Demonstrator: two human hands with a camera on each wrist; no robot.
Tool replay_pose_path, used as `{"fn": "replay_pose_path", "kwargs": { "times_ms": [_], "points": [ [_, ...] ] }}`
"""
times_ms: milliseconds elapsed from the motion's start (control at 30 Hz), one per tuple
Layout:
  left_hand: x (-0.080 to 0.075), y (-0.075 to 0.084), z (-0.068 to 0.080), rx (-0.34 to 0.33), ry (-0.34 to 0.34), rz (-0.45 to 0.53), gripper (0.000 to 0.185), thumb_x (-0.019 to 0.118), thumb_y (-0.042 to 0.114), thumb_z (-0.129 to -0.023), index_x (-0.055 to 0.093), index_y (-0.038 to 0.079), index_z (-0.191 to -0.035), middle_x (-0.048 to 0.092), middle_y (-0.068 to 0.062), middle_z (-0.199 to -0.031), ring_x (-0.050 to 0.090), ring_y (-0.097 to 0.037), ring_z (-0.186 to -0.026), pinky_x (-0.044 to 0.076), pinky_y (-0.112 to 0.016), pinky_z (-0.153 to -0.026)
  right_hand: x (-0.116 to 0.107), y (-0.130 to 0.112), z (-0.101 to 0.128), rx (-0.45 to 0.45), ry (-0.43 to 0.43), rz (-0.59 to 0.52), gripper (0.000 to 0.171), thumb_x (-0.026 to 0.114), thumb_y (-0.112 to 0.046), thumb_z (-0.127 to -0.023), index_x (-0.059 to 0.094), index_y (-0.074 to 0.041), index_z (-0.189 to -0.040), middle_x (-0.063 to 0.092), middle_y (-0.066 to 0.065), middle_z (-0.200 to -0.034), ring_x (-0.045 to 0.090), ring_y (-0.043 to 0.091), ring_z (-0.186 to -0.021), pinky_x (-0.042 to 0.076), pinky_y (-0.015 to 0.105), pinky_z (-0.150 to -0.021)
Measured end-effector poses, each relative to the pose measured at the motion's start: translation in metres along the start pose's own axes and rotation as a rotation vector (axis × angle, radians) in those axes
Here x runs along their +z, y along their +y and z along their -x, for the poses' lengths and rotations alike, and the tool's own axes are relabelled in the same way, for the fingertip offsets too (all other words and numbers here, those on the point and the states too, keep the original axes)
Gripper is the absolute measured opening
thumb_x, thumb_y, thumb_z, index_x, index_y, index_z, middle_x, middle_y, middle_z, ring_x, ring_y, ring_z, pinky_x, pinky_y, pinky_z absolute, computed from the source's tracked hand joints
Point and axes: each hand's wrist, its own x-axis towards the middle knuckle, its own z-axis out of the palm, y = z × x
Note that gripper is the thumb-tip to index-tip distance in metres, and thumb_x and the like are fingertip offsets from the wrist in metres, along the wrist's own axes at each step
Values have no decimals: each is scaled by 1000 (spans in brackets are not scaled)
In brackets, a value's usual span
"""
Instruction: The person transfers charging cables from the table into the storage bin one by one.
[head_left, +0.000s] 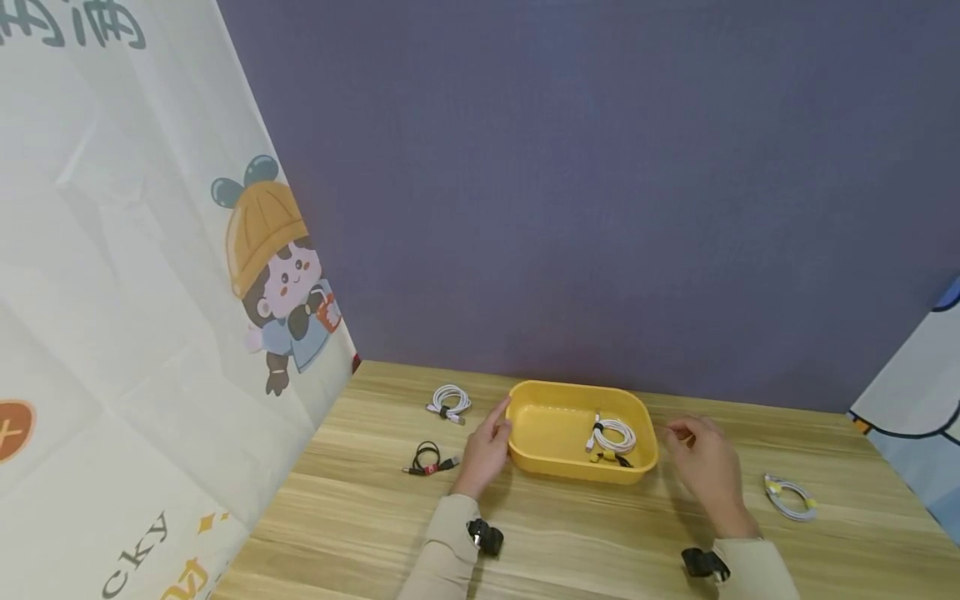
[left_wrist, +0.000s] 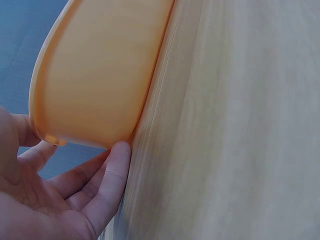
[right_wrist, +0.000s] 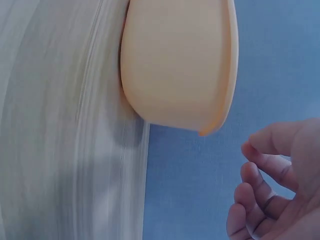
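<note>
A yellow plastic bin [head_left: 546, 468] stands on the table with a coiled white cable [head_left: 618, 435] and a small black cable with a yellow tie [head_left: 604, 457] at its right end. My left hand [head_left: 486, 454] touches the bin's left end; the left wrist view shows its fingers [left_wrist: 114, 175] fairly straight, against the end wall and near the rim. Just off the bin's right end, my right hand [head_left: 703, 467] hovers with loosely bent fingers. Its thumb and index tips come close together in the right wrist view, and nothing shows between them.
Left of the bin lie another coiled white cable [head_left: 450, 403] and a short black cable with a red tie [head_left: 430, 462]. A pale coiled cable with yellow ties [head_left: 791, 498] lies right of my right hand. A dark blue panel [head_left: 585, 200] rises behind the wooden table [head_left: 570, 533].
</note>
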Motion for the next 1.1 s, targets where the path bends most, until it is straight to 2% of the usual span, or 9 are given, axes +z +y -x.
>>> {"fn": "replay_pose_path", "kwargs": {
  "times_ms": [133,367,533,700,867,1100],
  "points": [
    [0,0,0,4,7,-7,45,45,30,-110,45,35,-155,72,-13,-100,64,-15,-70,53,-27,-64,-4,3,1,5,9,10,10,72,-8,-90,78,-3,-97,67,7,-84,55,17,-73,40,25,-58],
    [0,-1,0,5,13,-13,45,46,30,-109,46,35,-154,71,-12,-98,64,-14,-69,53,-26,-64,-12,12,3,4,32,21,10,71,-10,-91,78,-5,-96,68,5,-82,50,4,-68,40,24,-56],
    [0,-2,0,3,16,-9,45,46,30,-110,45,35,-155,70,-11,-95,64,-14,-69,53,-27,-64,-20,22,3,22,13,41,12,70,-13,-93,77,-4,-97,68,5,-81,48,1,-64,38,24,-53],
    [0,-2,1,2,13,0,45,45,29,-110,45,35,-155,70,-11,-96,64,-16,-71,53,-26,-64,-31,34,2,88,-41,71,18,66,-17,-97,76,-4,-102,71,7,-83,52,4,-61,39,26,-53],
    [1,-2,1,0,9,-2,45,46,29,-110,45,35,-155,70,-11,-96,65,-17,-72,53,-26,-64,-40,45,2,142,-84,95,22,63,-20,-98,75,-2,-104,73,11,-84,58,13,-62,40,30,-53],
    [1,-3,0,6,11,-6,45,46,29,-110,46,35,-154,70,-10,-96,64,-17,-71,52,-28,-65,-51,60,-2,200,-128,142,27,62,-25,-99,74,-1,-107,75,15,-89,63,19,-66,42,31,-53]
  ]
}}
